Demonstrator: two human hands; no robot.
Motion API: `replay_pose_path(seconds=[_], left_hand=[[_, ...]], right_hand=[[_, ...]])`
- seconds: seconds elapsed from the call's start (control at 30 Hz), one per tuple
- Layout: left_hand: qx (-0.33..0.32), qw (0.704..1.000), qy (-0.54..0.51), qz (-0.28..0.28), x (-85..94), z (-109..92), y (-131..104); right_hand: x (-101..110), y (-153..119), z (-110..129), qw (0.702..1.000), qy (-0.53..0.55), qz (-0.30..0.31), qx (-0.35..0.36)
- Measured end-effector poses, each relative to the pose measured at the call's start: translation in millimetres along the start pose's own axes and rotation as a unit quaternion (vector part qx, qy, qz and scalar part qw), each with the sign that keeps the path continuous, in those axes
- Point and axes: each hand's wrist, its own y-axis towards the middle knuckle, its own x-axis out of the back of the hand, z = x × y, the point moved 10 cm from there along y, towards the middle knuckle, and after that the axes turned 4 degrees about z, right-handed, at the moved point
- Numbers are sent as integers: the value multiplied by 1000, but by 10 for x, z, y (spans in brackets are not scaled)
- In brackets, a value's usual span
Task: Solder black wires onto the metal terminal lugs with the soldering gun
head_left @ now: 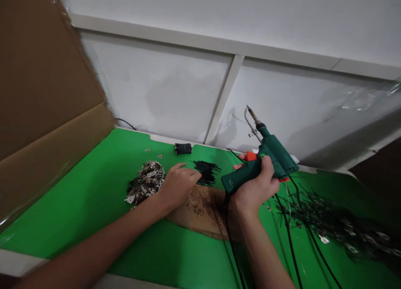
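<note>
My right hand [255, 184] grips a green soldering gun [275, 155] by its handle, with the metal tip pointing up and away to the left. An orange trigger shows beside my fingers. My left hand [180, 182] is closed, fingers curled, at the left edge of a small bunch of black wires [206, 172]. Whatever its fingertips pinch, if anything, is hidden. Below both hands lies a brown board [200, 209] with dark burn marks and specks. Just left of my left hand is a heap of small metal pieces [147, 180].
A green mat [94, 205] covers the table. At its back edge lies a dark bundle [183, 148]. Wires with metal tabs [338, 226] pile up at right. Black cords [288, 239] run toward me. Cardboard [50, 92] stands left; a white panelled wall [163, 88] is behind.
</note>
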Motion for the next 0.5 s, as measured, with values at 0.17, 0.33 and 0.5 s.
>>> replay_pose_path(seconds=[0.17, 0.33, 0.5], left_hand=[[7, 999, -8, -44, 121, 30, -8], [10, 994, -58, -93, 247, 31, -26], [-7, 988, -109, -109, 268, -34, -52]], right_hand=[[10, -2, -22, 1000, -12, -3, -14], [36, 37, 13, 1000, -10, -13, -4], [85, 99, 24, 999, -29, -27, 1]])
